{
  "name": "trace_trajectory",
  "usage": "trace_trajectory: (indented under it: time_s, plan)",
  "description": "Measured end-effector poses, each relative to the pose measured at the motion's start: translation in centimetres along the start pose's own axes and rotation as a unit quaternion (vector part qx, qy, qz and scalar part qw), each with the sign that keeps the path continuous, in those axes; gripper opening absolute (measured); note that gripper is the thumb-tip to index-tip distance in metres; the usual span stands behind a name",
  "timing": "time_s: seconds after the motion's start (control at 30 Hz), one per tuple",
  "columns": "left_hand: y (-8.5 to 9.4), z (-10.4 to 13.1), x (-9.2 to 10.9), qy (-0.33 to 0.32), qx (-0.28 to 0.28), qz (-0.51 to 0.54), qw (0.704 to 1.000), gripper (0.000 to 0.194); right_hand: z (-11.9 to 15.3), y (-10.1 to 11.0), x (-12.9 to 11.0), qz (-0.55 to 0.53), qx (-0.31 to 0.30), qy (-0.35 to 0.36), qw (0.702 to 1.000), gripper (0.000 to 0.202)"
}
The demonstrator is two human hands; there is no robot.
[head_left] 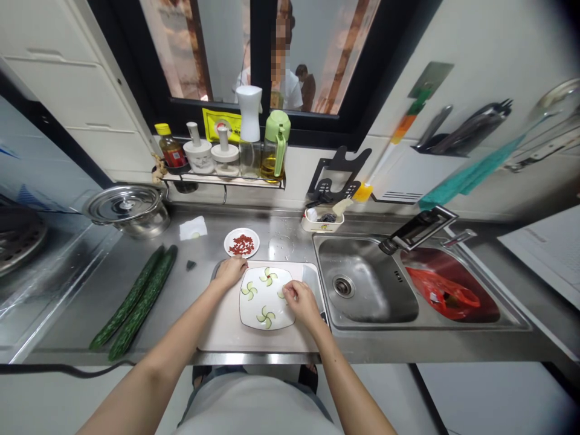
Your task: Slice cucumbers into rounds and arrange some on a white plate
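A squarish white plate [256,311] with a dark rim lies on a pale cutting board [220,329]. Several pinwheels of thin green-edged crescent slices, apparently cucumber, are on it; the top pinwheel [268,277] has a red centre. My right hand [302,301] is over the plate's right edge, thumb and fingers pinched at a partly covered pinwheel; anything in the pinch is hidden. My left hand [232,270] rests closed at the board's upper left, a speck of red by its fingertips. Just beyond it stands a small white dish [228,240] of red bits like goji berries [242,244].
Two cucumbers [136,302] lie at the left, near a lidded steel pot [131,208]. A knife [313,281] is on the board's right side, beside a double sink [371,278] with a red bag [441,293]. Bottles [274,145] fill the rack behind.
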State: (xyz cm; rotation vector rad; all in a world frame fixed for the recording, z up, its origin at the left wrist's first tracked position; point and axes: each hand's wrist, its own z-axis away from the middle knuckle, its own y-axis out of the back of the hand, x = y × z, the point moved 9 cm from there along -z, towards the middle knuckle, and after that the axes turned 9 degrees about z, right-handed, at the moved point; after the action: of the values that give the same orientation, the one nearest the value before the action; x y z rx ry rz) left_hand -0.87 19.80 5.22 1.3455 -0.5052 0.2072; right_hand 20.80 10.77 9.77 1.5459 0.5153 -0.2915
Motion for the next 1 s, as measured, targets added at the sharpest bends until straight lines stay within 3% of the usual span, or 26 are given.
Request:
trace_trajectory:
  time_s: [0.13,0.23,0.53,0.73,1.0]
  plan:
    - [0.8,0.5,-0.1,0.021,0.030,0.036,0.999,0.023,-0.1,0.2,0.1,-0.006,0.004,-0.002,1.000,0.020]
    - [2.1,1.3,0.9,0.000,0.078,0.085,0.993,0.023,-0.4,0.7,-0.2,-0.020,0.013,-0.003,1.000,0.020]
    - [6.1,5.1,7.7,-0.146,0.198,0.189,0.950,0.024,-3.1,3.1,-2.9,-0.155,0.065,0.002,0.986,0.022]
    - [7.3,7.1,10.7,-0.232,0.256,0.149,0.926,0.024,-4.6,3.6,-3.9,-0.223,0.064,-0.008,0.973,0.022]
    - [7.7,8.5,11.8,-0.279,0.291,0.101,0.909,0.022,-4.7,3.1,-4.4,-0.297,0.006,-0.022,0.954,0.020]
